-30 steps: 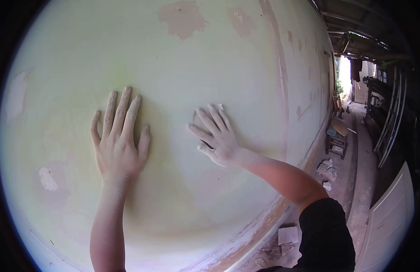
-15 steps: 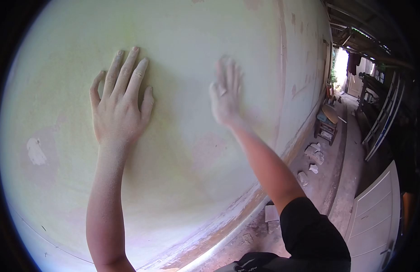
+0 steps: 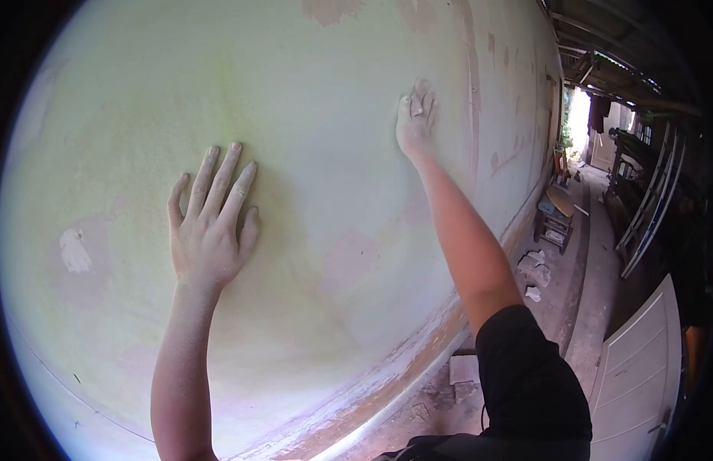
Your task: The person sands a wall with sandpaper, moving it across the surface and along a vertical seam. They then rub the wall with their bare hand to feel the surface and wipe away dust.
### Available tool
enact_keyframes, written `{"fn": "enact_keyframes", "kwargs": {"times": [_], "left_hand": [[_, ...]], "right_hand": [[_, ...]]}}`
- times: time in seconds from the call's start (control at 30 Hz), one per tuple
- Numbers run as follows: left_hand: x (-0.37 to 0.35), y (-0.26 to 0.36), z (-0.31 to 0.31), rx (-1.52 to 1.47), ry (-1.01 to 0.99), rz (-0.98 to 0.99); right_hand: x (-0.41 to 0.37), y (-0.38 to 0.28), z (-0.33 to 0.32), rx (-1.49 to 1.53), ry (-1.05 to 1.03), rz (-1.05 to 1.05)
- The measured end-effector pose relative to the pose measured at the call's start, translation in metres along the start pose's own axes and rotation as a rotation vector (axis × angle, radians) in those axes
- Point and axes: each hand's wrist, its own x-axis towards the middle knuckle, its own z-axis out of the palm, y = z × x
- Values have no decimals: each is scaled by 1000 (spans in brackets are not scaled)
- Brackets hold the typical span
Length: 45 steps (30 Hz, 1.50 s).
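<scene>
Small sheet: gripped in right hand, against patched wall. I log it higher than a second ago, reaching, I judge, another stretch. Left hand: fingers spread, on wall.

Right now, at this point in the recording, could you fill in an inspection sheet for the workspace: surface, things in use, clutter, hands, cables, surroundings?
Surface: pale green wall with pinkish patches and a white spot at left.
Things in use: thin pale piece at the right hand's fingers; material unclear.
Clutter: broken pale pieces and a pale block on the floor.
Left hand: dusty, fingers spread, against the wall.
Right hand: dusty, at the wall, higher than the left; grip unclear.
Cables: none certain; a thin dark strand shows beside the black sleeve.
Surroundings: white panel at lower right, long rails above it, bright opening at the far end.
</scene>
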Motion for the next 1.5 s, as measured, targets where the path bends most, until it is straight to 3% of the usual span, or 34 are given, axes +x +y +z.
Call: {"fn": "enact_keyframes", "kwargs": {"times": [0.07, 0.2, 0.3, 0.43, 0.5, 0.6, 0.8, 0.93, 1.1, 1.2, 1.4, 1.5], "left_hand": [[1, 5, 0, 4, -18, 3], [18, 19, 4, -8, -2, -19], [27, 23, 9, 1, 32, -32], [26, 26, 13, 17, 53, -47], [27, 29, 14, 31, 35, -59], [26, 32, 15, 39, 40, -71], [40, 52, 17, 24, 19, -97], [44, 54, 25, 13, 59, -91], [43, 54, 25, 10, 67, -89], [44, 55, 26, 8, 78, -85], [41, 56, 24, -5, 82, -78], [38, 58, 23, -11, 101, -55]], "right_hand": [[-43, -36, 4, -16, -29, -18], [-182, -92, -4, -148, -262, -312], [-160, -80, -11, -78, -312, -205], [-23, -1, 3, 29, 18, -38], [32, 31, -7, 46, -2, -5], [28, 14, -15, 26, -33, 130], [-154, -61, -18, -177, -320, -296], [-116, -26, -19, -43, -251, -209], [19, 53, -14, 45, -35, 43], [22, 33, -23, -32, -68, 156], [-140, -52, -21, -104, -342, -241], [-138, -40, -25, -175, -340, -130]]}}
